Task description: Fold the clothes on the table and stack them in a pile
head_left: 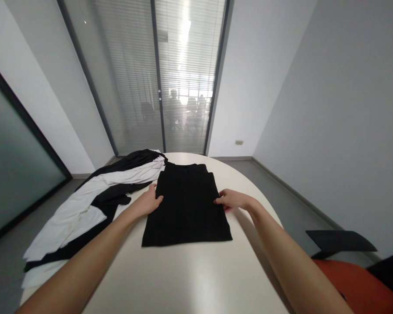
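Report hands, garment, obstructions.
Left hand and right hand gripping opposite side edges. Black garment flat on table. Black-and-white clothes pile alongside, left; garment's front uncovered.

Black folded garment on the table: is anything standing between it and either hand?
Nothing visible does. The left hand and right hand touch opposite side edges of the black garment; the clothes pile lies off to the left.

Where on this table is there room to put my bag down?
The white table is bare between the folded black cloth and the viewer. A narrower strip lies right of it, partly under the right arm. Piled clothes crowd the left.
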`<state>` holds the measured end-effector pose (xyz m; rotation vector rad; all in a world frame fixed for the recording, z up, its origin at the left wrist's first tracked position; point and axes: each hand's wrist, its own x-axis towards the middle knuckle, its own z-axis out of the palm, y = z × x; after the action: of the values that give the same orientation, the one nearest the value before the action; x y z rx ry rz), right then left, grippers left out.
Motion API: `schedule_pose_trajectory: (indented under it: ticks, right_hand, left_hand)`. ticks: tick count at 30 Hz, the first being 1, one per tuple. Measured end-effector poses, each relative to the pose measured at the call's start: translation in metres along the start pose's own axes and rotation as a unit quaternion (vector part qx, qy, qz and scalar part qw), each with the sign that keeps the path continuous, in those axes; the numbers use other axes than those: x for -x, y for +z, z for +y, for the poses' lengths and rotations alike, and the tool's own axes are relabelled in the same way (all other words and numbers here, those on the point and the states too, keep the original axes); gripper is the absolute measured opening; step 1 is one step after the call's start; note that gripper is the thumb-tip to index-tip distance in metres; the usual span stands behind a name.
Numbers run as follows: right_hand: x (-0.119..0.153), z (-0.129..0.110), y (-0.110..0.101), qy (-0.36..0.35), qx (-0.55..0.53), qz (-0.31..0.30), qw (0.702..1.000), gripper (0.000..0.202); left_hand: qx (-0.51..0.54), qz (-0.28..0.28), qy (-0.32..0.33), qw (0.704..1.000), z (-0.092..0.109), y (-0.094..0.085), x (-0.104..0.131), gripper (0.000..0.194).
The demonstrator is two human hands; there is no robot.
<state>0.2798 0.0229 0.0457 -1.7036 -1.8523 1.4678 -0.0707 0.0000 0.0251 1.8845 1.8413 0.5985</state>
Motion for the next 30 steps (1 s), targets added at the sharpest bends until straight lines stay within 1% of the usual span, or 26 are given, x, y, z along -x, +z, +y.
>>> schedule_pose_trajectory:
  ticks: [3, 7, 9, 11, 13, 15, 16, 17, 19, 22, 24, 26, 28, 29, 30]
  right_hand:
    - [0.013, -0.001, 0.0, 0.004, -0.012, -0.066, 0.998, 0.024]
    - [0.037, 0.0, -0.002, -0.008, -0.019, -0.177, 0.984, 0.045]
    - [0.048, 0.002, -0.003, -0.022, -0.028, -0.218, 0.975, 0.057]
    - [0.055, 0.006, -0.005, -0.042, -0.019, -0.241, 0.969, 0.061]
    - [0.059, 0.01, -0.005, -0.067, 0.012, -0.245, 0.967, 0.054]
    - [0.061, 0.011, -0.005, -0.094, 0.041, -0.231, 0.968, 0.042]
    - [0.062, 0.011, -0.004, -0.105, 0.044, -0.224, 0.968, 0.039]
    - [0.063, 0.011, -0.003, -0.113, 0.035, -0.22, 0.968, 0.038]
    - [0.066, 0.009, -0.001, -0.123, -0.01, -0.222, 0.967, 0.039]
    - [0.068, 0.009, 0.003, -0.122, -0.132, -0.205, 0.962, 0.042]
    - [0.067, 0.011, 0.004, -0.104, -0.206, -0.178, 0.957, 0.043]
    - [0.065, 0.014, 0.004, -0.072, -0.239, -0.16, 0.955, 0.043]
    - [0.063, 0.015, 0.005, -0.04, -0.228, -0.158, 0.96, 0.046]
    - [0.063, 0.015, 0.005, -0.026, -0.214, -0.164, 0.963, 0.05]
    - [0.063, 0.015, 0.006, -0.015, -0.197, -0.174, 0.965, 0.056]
  left_hand:
    - [-0.023, -0.043, 0.011, 0.999, 0.002, -0.007, 0.016, 0.064]
    - [-0.026, -0.082, 0.023, 0.996, 0.002, -0.02, 0.037, 0.071]
    - [0.009, -0.082, 0.024, 0.996, 0.002, -0.027, 0.046, 0.076]
    - [0.074, -0.087, 0.009, 0.993, 0.003, -0.031, 0.054, 0.088]
    - [0.155, -0.128, -0.003, 0.98, 0.002, -0.033, 0.061, 0.097]
    - [0.225, -0.18, -0.004, 0.958, 0.002, -0.033, 0.066, 0.1]
    - [0.25, -0.192, 0.001, 0.949, 0.003, -0.033, 0.068, 0.098]
    - [0.263, -0.19, 0.007, 0.946, 0.003, -0.033, 0.07, 0.096]
    - [0.258, -0.146, 0.014, 0.955, 0.006, -0.034, 0.072, 0.092]
    - [0.249, -0.072, 0.013, 0.966, 0.013, -0.037, 0.071, 0.081]
    - [0.28, -0.048, 0.013, 0.959, 0.017, -0.038, 0.071, 0.077]
    - [0.321, -0.052, 0.032, 0.945, 0.019, -0.039, 0.072, 0.081]
    - [0.341, -0.096, 0.065, 0.933, 0.019, -0.038, 0.075, 0.092]
    - [0.336, -0.125, 0.082, 0.93, 0.018, -0.037, 0.078, 0.097]
    - [0.32, -0.141, 0.094, 0.932, 0.016, -0.036, 0.08, 0.101]
